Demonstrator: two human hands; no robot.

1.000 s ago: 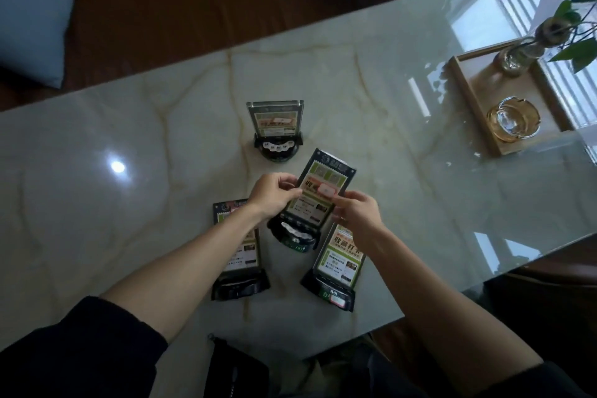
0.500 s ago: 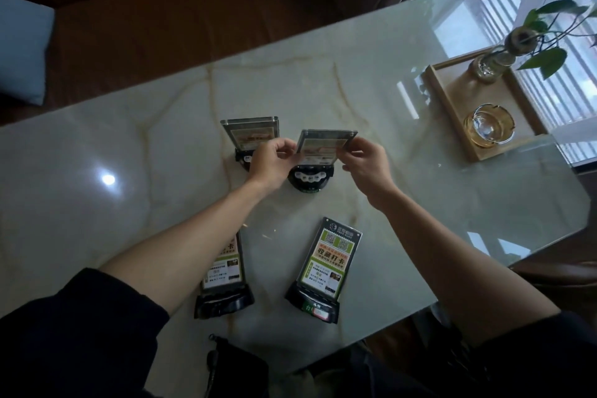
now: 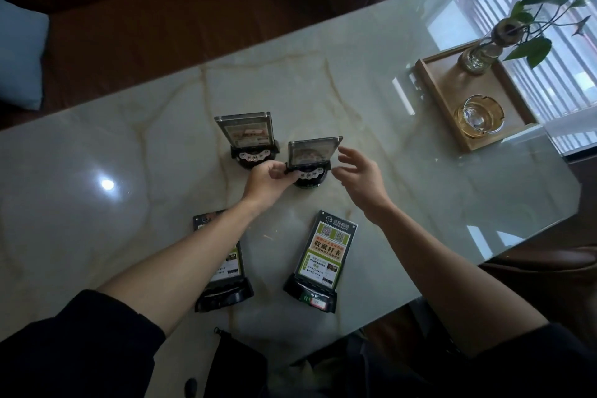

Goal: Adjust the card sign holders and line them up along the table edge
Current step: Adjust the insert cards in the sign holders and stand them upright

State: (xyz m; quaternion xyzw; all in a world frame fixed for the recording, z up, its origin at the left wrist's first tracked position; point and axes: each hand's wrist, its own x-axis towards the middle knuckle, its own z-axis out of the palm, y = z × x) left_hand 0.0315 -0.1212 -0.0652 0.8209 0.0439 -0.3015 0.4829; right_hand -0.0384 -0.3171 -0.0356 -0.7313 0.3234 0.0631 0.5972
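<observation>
Two card sign holders stand upright mid-table: one further back on the left (image 3: 247, 133) and a second one (image 3: 311, 155) just right of it. My left hand (image 3: 269, 181) grips the black base of the second holder at its left corner. My right hand (image 3: 358, 174) hovers open just right of that holder, fingers spread, not touching it. Two more holders lie flat near the front edge: one (image 3: 324, 255) with a green card facing up, and one (image 3: 223, 271) partly hidden under my left forearm.
A wooden tray (image 3: 434, 87) at the right end of the marble table (image 3: 129, 155) carries a glass vase with a plant (image 3: 478, 55) and an amber glass ashtray (image 3: 478, 116). A brown sofa with a blue cushion (image 3: 19, 55) lies behind. A dark bag (image 3: 239, 362) sits at the front edge.
The holder I lifted from the front was stood upright beside the rear one. My right hand has let go and drawn off to the right; my left hand slid down to the base.
</observation>
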